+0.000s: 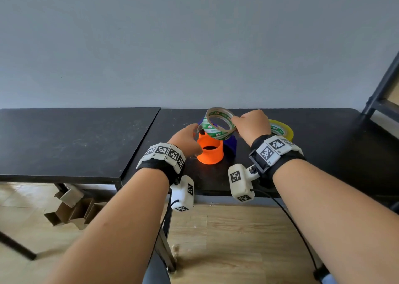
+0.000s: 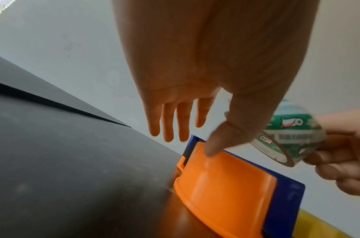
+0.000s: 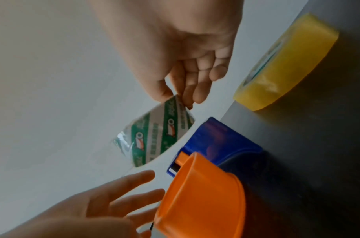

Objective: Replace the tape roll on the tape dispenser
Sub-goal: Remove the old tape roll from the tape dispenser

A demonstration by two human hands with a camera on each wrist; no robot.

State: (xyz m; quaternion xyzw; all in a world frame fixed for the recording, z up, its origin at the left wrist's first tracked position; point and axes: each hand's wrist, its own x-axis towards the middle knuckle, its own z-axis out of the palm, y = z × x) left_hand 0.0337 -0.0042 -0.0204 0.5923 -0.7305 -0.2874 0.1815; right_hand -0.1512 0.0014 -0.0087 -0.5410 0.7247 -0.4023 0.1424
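Pinching the rim of the spent tape roll (image 1: 220, 122) between thumb and curled fingers, the right hand (image 1: 252, 124) holds it in the air, tilted, just above the orange spool (image 1: 209, 151) of the tape dispenser (image 3: 221, 145). The roll is down to a thin ring: green-and-white printed core, little or no tape visible on it. The grip sits on the side of the ring farthest from the left hand.

Left hand (image 1: 186, 140): fingers (image 2: 170, 122) straight and spread, holding nothing. Its thumb lies against the near top edge of the spool; whether it presses or only touches, cannot tell.

Dispenser: blue body behind the spool, standing on the black table (image 1: 75, 141). Spool bare, so removal judged done.

Fresh yellow tape roll (image 3: 285, 64) lies flat on the table, just behind and to the right of the dispenser, partly hidden by the right hand in the head view.

Handling, judged: spent ring is light and thin-walled, may flex if squeezed; a rim pinch is enough. The yellow roll is fuller, heavier, stiff, its outer face smooth and likely slippery. Best taken across its flat sides or through the core hole, then lowered square over the spool.
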